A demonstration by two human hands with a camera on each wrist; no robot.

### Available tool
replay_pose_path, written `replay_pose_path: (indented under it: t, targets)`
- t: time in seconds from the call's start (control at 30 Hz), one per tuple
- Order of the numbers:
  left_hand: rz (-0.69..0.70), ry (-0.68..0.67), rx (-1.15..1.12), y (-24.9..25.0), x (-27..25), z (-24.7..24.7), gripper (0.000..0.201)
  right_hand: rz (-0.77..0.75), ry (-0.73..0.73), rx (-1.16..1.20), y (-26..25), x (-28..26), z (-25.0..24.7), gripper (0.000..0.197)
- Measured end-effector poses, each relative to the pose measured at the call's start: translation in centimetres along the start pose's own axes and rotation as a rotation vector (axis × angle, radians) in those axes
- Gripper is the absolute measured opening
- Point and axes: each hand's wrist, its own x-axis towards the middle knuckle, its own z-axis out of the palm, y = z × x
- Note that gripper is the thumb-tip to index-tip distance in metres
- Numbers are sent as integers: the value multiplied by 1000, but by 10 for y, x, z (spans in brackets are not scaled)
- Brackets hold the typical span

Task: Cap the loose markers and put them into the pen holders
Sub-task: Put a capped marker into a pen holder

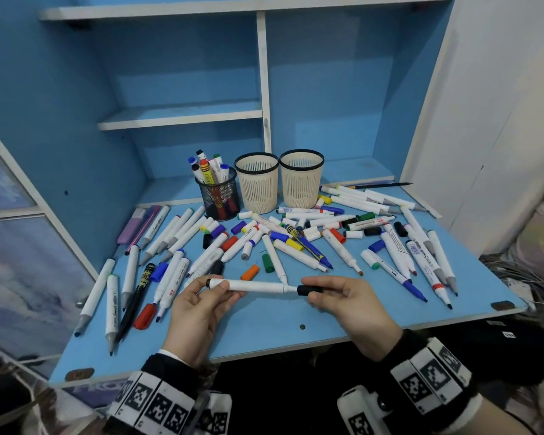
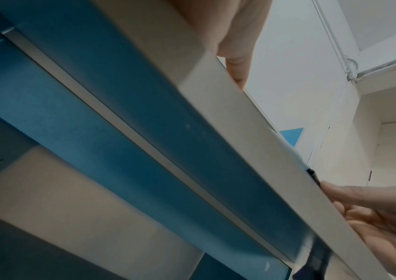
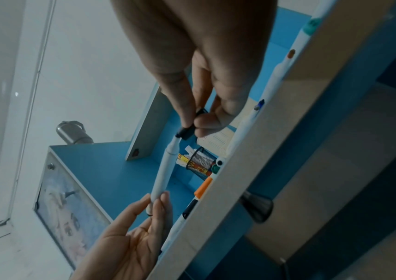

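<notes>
Above the front of the blue desk (image 1: 264, 328) I hold a white marker (image 1: 255, 286) level between both hands. My left hand (image 1: 216, 285) pinches its rear end. The right hand (image 1: 315, 291) pinches a black cap (image 1: 308, 290) that sits at the marker's tip. In the right wrist view the black cap (image 3: 187, 131) meets the tip of the white marker (image 3: 164, 170). A black mesh holder (image 1: 222, 196) with several markers stands at the back, and two empty beige holders (image 1: 257, 183) (image 1: 301, 178) stand to its right. The left wrist view mostly shows the desk edge (image 2: 240, 121).
Many loose markers and caps lie scattered across the desk, among them an orange cap (image 1: 249, 272), a green cap (image 1: 267, 262) and a red cap (image 1: 145, 316). Blue shelves (image 1: 182, 116) rise behind the holders. A white wall (image 1: 500, 120) is on the right.
</notes>
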Motion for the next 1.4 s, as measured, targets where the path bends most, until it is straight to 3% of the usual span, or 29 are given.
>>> replay_pose_path:
  t: [0.27, 0.4, 0.5, 0.57, 0.67, 0.73, 0.83, 0.87, 0.9, 0.97, 1.03, 1.13, 1.2, 1.3, 1.4]
  targets:
    - [-6, -50, 41, -4, 1, -2, 59, -33, 37, 111, 11, -2, -1, 24]
    - [-13, -140, 150, -7, -2, -3, 69, -54, 44, 113, 12, -4, -1, 22]
    - [-37, -172, 213, -8, -3, -4, 63, -67, 60, 115, 12, -4, -1, 21]
    - [-43, -192, 266, -8, -5, -3, 54, -70, 71, 110, 12, -4, -1, 20]
    - [-43, -222, 383, -8, -8, -1, 18, -90, 70, 77, 9, -6, 4, 20]
    - [-39, -220, 457, -11, -9, 1, 15, -117, 90, 62, 7, -7, 8, 24]
    - [-39, -206, 392, -12, -11, 4, 14, -155, 138, 43, 3, -7, 15, 29]
    - [-39, -213, 369, -12, -11, 4, 5, -171, 151, 20, 1, -6, 18, 31]
    - [-35, -216, 353, -12, -11, 4, 14, -189, 159, -12, 0, -7, 20, 33]
    - [-41, -237, 327, -11, -11, 3, 51, -242, 157, -65, -6, -9, 25, 36]
    - [-32, -228, 307, -8, -10, 2, 63, -291, 120, -99, -15, -11, 26, 37]
    - [-2, -194, 334, -4, -9, 2, 63, -309, 44, -135, -29, -10, 23, 33]
    - [17, -146, 359, -3, -7, 1, 54, -290, 14, -141, -32, -8, 20, 32]
    - [41, -52, 396, 3, -7, 6, 17, -270, 2, -185, -31, -8, 13, 30]
    - [115, 21, 421, 22, -2, 12, 17, -314, 28, -362, -29, -7, -1, 28]
